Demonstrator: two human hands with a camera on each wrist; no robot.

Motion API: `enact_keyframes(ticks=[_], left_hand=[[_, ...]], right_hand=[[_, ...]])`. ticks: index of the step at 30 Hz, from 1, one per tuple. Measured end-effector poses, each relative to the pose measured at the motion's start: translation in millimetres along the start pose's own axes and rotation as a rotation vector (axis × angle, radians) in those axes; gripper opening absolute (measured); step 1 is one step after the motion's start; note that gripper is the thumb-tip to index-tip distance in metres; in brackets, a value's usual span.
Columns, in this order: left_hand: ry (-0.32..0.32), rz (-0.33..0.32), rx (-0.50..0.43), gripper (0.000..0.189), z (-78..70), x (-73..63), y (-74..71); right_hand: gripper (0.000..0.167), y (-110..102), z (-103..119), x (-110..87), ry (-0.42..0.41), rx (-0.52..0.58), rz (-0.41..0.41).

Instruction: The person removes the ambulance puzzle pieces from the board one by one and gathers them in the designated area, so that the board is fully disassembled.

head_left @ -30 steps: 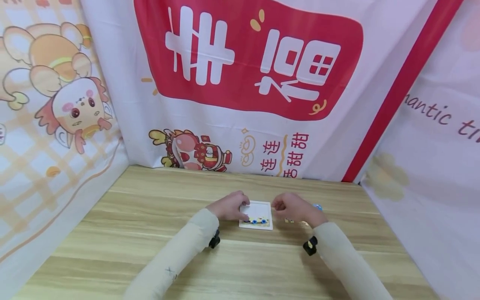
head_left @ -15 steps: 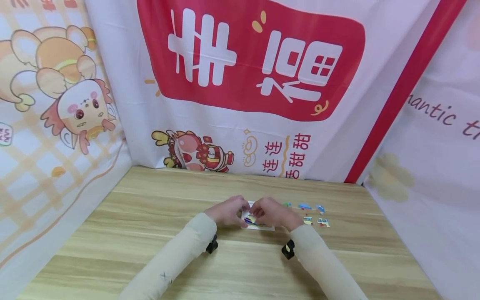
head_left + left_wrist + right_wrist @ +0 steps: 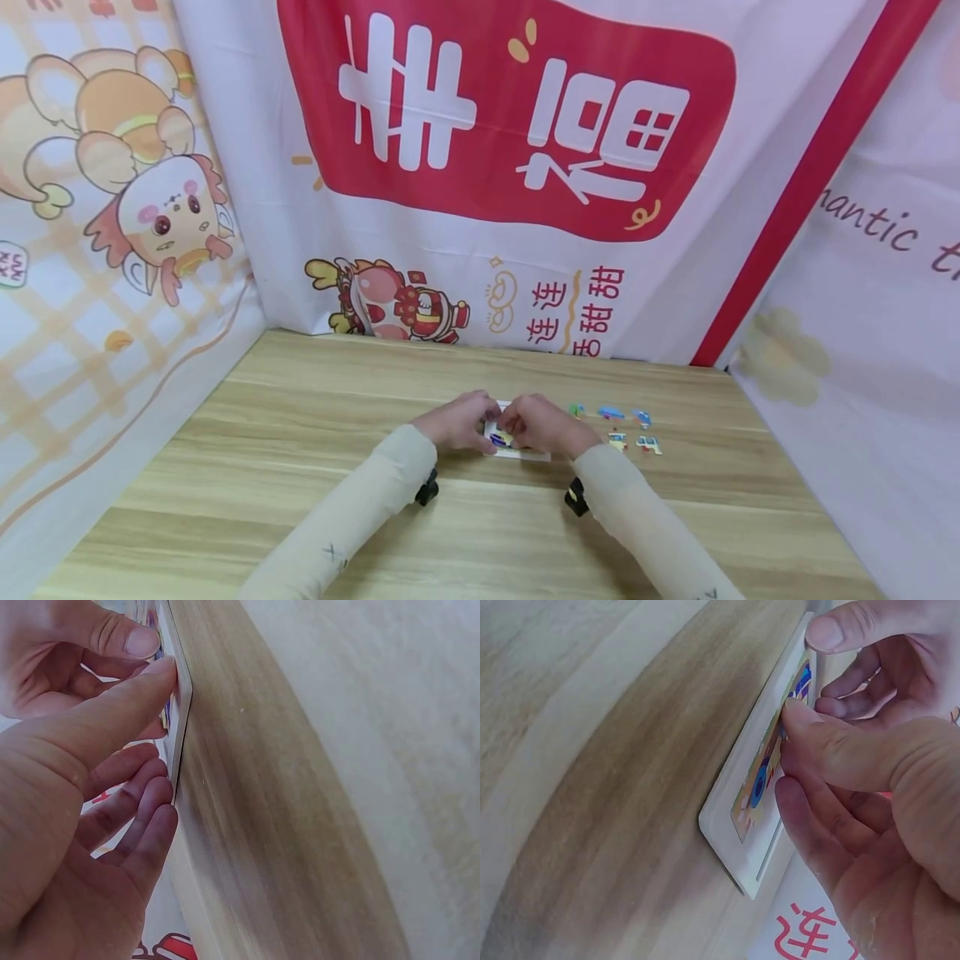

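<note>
Head view: left hand (image 3: 459,422) grips the puzzle tray (image 3: 531,456); right hand (image 3: 542,425) arches above, grip unclear.

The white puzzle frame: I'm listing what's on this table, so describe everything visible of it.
The white puzzle frame is thin and flat, with straight sides and a rounded corner showing; it looks like smooth board or plastic. A colourful printed strip with a blue wheel runs along its near side. It lies on the wood-grain table. The left hand grips its left end; the right hand is over the strip, seemingly touching it; whether it holds anything is hidden.
</note>
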State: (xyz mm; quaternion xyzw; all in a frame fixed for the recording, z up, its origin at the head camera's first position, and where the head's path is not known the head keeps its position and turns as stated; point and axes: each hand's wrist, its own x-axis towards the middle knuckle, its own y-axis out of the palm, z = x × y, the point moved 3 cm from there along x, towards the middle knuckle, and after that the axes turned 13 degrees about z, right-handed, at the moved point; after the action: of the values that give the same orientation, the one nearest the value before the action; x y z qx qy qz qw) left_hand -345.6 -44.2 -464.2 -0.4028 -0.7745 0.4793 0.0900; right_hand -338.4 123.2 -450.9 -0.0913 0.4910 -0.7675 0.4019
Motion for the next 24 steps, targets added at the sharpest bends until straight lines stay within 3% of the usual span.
enact_keyframes(ticks=[5,11,19,24], left_hand=[[-0.003,0.002,-0.007,0.048,1.1,0.5,-0.1],[-0.008,0.0,-0.005,0.045,0.9,-0.3,-0.7],[0.012,-0.004,-0.008,0.043,-1.0,-1.8,-0.4],[0.008,0.004,-0.021,0.043,-0.8,-2.9,-0.2]], right_hand=[[0.031,0.2,2.4,2.6,-0.015,-0.047,-0.002],[0.028,1.7,2.3,4.0,0.026,-0.066,-0.018],[0.031,0.1,4.5,-1.0,0.021,0.008,-0.036],[0.016,0.0,1.4,-1.4,0.009,0.072,-0.055]])
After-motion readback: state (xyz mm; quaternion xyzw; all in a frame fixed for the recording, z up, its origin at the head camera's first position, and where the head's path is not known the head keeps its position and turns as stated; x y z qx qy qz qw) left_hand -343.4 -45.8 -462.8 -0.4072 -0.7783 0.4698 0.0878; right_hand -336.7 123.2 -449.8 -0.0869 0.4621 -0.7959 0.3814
